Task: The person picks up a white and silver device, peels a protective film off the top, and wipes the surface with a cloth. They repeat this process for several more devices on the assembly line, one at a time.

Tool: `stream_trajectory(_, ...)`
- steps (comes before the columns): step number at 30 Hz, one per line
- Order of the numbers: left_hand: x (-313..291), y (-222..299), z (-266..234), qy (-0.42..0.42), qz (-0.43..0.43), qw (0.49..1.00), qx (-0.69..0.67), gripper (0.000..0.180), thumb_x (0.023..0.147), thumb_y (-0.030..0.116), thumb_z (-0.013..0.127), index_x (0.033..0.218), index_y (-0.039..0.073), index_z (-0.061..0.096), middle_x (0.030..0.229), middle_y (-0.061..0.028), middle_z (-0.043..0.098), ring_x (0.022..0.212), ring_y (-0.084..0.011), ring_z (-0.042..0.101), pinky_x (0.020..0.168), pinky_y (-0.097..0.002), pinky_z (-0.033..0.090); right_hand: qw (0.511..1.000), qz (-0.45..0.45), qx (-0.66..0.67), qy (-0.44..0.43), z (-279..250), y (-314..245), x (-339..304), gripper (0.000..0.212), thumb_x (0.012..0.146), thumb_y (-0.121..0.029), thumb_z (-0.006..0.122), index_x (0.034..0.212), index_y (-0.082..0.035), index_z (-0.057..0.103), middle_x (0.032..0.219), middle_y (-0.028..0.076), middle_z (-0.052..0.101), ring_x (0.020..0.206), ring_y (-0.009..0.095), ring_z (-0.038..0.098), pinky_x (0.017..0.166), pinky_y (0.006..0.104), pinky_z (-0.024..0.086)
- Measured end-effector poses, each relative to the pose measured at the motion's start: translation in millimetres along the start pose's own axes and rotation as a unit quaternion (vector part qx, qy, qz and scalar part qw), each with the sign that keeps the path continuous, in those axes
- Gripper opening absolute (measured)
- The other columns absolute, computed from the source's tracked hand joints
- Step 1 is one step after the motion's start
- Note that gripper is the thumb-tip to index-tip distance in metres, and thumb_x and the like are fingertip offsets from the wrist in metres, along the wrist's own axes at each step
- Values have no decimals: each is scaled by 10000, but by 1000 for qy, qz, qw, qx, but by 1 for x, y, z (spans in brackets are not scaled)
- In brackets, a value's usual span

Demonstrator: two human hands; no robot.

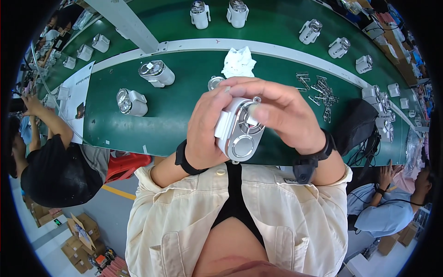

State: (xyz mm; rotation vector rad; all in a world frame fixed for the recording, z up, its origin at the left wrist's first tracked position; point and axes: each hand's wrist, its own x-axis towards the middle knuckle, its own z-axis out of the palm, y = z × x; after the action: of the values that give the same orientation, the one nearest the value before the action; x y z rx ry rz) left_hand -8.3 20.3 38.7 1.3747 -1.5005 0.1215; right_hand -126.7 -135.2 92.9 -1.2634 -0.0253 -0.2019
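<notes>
A white oval-bodied device with a shiny silver face is held up in front of my chest. Two round parts sit on that face, and a small metal loop sticks out at each end. My left hand wraps round the white side of the device. Over its far end curve the fingers of my right hand, with the thumb pressed on the upper round part. A small white spot shows by that thumb; what it is I cannot tell. Just beyond my fingers lie a round silver piece and a crumpled white cloth.
Similar devices stand on the green table, with several more beyond the white rail. Small metal clips lie to the right, near a black bag. Other people sit at left and right.
</notes>
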Motion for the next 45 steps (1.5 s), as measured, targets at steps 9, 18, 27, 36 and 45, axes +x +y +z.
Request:
stream_trajectory(9, 2, 3, 4, 3, 8, 1000, 5, 1021, 647, 58, 874, 1437, 8, 229, 1243, -205, 504, 1016, -279, 603, 832, -353, 524, 999, 13, 23, 18, 6, -1, -5, 460, 822, -184, 715, 1225, -15, 571, 1343, 182, 497, 1264, 274, 476, 1050, 384, 379)
stream_trajectory(18, 7, -3, 12, 37, 69, 997, 14, 885, 669, 107, 839, 1384, 7, 327, 1189, -204, 553, 1007, -342, 597, 844, -411, 497, 998, 7, 17, -66, -6, -3, -2, 423, 784, -185, 748, 1146, -49, 576, 1352, 177, 470, 1249, 262, 471, 1056, 385, 359)
stream_trajectory(27, 8, -3, 4, -29, -11, 999, -45, 991, 686, 94, 852, 1442, 7, 217, 1203, -185, 535, 1004, -259, 622, 827, -356, 524, 996, 15, 85, -11, -5, -3, -2, 386, 796, -136, 752, 1127, -53, 570, 1315, 154, 483, 1210, 236, 489, 1030, 371, 388)
stream_trajectory(36, 4, -5, 10, -30, -7, 999, -28, 1007, 684, 123, 857, 1448, 9, 210, 1215, -192, 537, 1033, -270, 616, 847, -364, 521, 1000, 19, -7, -8, -5, -9, -5, 339, 822, -97, 717, 1109, -34, 547, 1266, 136, 504, 1176, 224, 502, 981, 356, 434)
stream_trajectory(45, 31, -5, 10, 35, -17, 998, -58, 931, 666, 183, 862, 1396, -11, 319, 1283, -216, 487, 1154, -349, 506, 967, -423, 415, 1000, 27, -1, 1, -40, -17, 6, 310, 913, -205, 601, 1171, -44, 540, 1199, 107, 562, 1124, 214, 556, 947, 355, 462)
